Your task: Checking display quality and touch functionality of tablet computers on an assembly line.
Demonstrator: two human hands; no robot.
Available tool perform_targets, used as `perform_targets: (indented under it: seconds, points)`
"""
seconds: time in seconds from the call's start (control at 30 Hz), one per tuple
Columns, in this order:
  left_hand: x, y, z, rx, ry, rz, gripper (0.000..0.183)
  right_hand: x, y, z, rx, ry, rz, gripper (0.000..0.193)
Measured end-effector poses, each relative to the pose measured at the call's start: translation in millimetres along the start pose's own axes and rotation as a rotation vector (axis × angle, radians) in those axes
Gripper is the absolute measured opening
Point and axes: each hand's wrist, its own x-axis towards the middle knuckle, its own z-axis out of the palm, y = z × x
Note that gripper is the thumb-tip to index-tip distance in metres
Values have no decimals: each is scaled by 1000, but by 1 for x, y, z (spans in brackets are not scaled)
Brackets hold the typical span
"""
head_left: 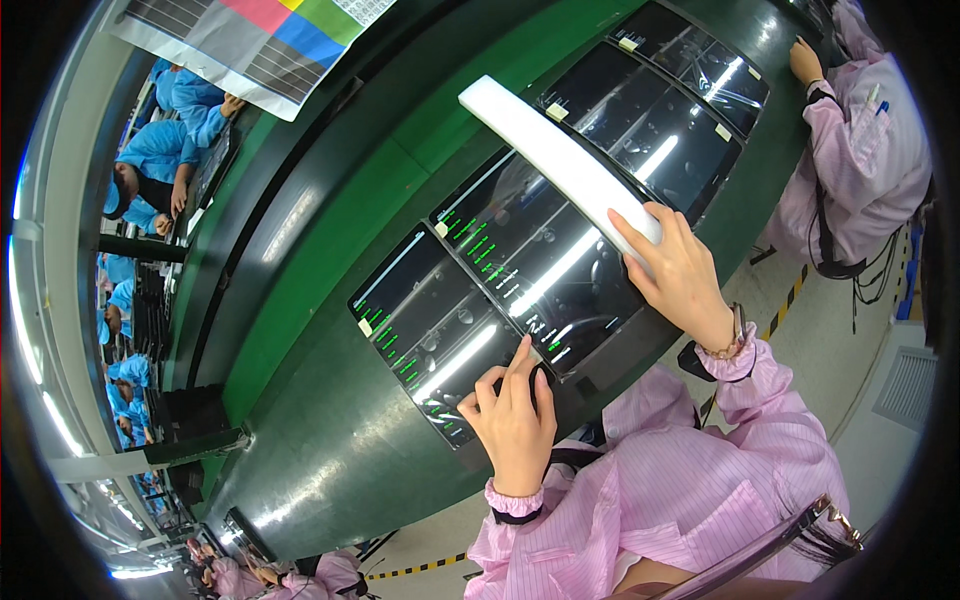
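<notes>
1. Right hand, fingers and thumb closed in a narrow grip: we see it holding the near end of a long white bar, which reaches forward and leftward from the fingers.
2. Left of it, the left hand spreads its fingers loosely and holds nothing that we can see; its forefinger meets the near edge of a screen, though we cannot tell whether it presses.
3. Just ahead of the left hand, the left dark screen and the middle dark screen carry green lines. We judge the work on this pair to be under way, with no sign of completion.
4. Beyond the right hand and bar, two farther screens show no green lines that we can make out, and seem to remain.
5. Farthest ahead of the right hand, a co-worker in pink reaches toward the green bench.
</notes>
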Motion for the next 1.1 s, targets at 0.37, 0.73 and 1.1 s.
perform_targets:
  seconds: [0.37,0.73,1.1]
  points:
    - [3,5,3,-25,-23,5,20,0,0,1,-14,-10,2,60]
    - [-5,2,-3,-42,-10,-24,17,1,-2,1,-31,-12,0,57]
    - [-21,2,-11,-94,-6,-9,17,0,-4,1,-29,-15,9,54]
